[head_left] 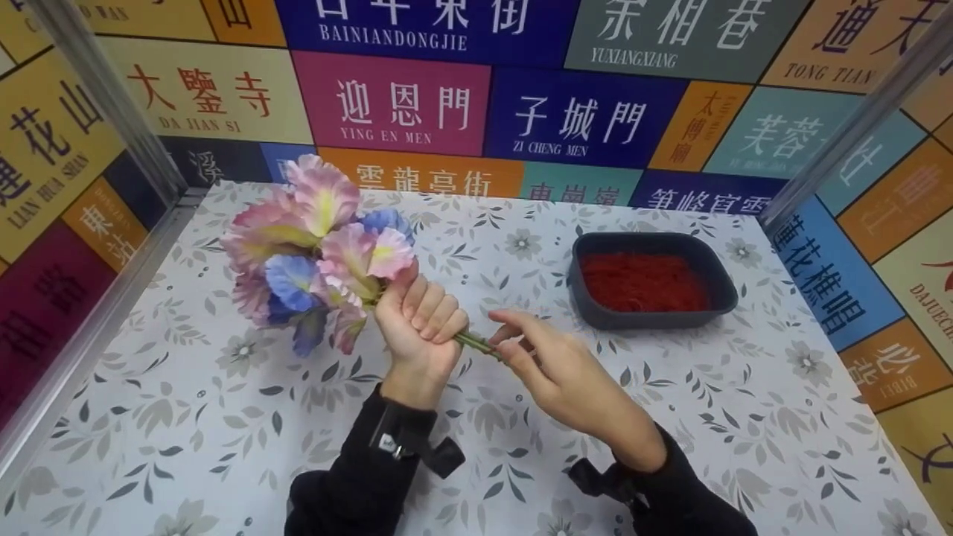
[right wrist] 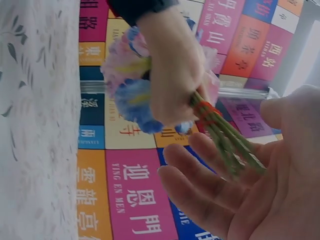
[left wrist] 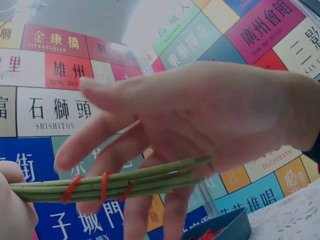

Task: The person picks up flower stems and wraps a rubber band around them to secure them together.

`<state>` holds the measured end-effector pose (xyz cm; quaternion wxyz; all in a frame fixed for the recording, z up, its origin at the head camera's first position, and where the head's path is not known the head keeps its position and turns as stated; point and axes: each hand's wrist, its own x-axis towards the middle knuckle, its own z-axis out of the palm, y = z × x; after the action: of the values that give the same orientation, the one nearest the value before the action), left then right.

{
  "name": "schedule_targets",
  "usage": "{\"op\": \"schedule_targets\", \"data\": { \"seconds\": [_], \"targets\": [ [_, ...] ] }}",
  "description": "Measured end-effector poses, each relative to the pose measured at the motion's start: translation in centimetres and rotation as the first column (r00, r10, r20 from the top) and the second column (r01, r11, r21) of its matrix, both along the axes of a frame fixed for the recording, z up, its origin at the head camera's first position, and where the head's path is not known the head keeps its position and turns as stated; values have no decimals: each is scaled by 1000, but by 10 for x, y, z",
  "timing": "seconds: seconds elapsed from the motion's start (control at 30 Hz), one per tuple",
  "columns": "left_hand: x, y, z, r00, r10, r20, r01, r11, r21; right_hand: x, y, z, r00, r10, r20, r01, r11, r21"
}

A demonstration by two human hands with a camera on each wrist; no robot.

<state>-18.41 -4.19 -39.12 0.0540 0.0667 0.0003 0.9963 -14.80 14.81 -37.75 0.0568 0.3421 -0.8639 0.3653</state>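
My left hand [head_left: 421, 324] grips the stems of a bouquet of artificial flowers [head_left: 320, 249], whose pink and blue blooms stand out to the upper left of the fist. Green stems [left wrist: 150, 182] stick out on the other side. A red tie [left wrist: 104, 187] is wound around them, seen in the left wrist view. At the cut ends is my right hand [head_left: 562, 372], its fingers spread and loosely bent. In the right wrist view the stem ends lie over the right palm [right wrist: 280, 200]; whether they touch it I cannot tell.
A dark grey plastic box [head_left: 655, 321] holding a mass of red strands [head_left: 644, 281] stands at the right rear of the table. A leaf-patterned cloth [head_left: 223, 417] covers the tabletop. Panels with coloured signs [head_left: 402, 108] close off the back and both sides.
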Motion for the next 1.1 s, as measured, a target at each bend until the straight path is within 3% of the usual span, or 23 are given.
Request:
{"op": "schedule_targets", "data": {
  "seconds": [0.23, 0.43, 0.83, 1.1],
  "targets": [
    [0, 0, -1, 1000, 3, 14, -3, 1000, 9, -3, -10, -15, 1000, 18, -10, -16, 991, 134],
    [-1, -1, -1, 999, 8, 42, -7, 1000, -22, -3, -12, -19, 998, 56, -17, -52, 985, 165],
    [-3, 0, -4, 999, -24, 46, 26, 999, -43, -4, -12, -22, 994, 56, -89, -34, 972, 234],
    [-5, 0, -5, 998, -40, 52, 42, 998, -41, -4, -13, -21, 997, 47, -57, -33, 974, 225]
  ]
}}
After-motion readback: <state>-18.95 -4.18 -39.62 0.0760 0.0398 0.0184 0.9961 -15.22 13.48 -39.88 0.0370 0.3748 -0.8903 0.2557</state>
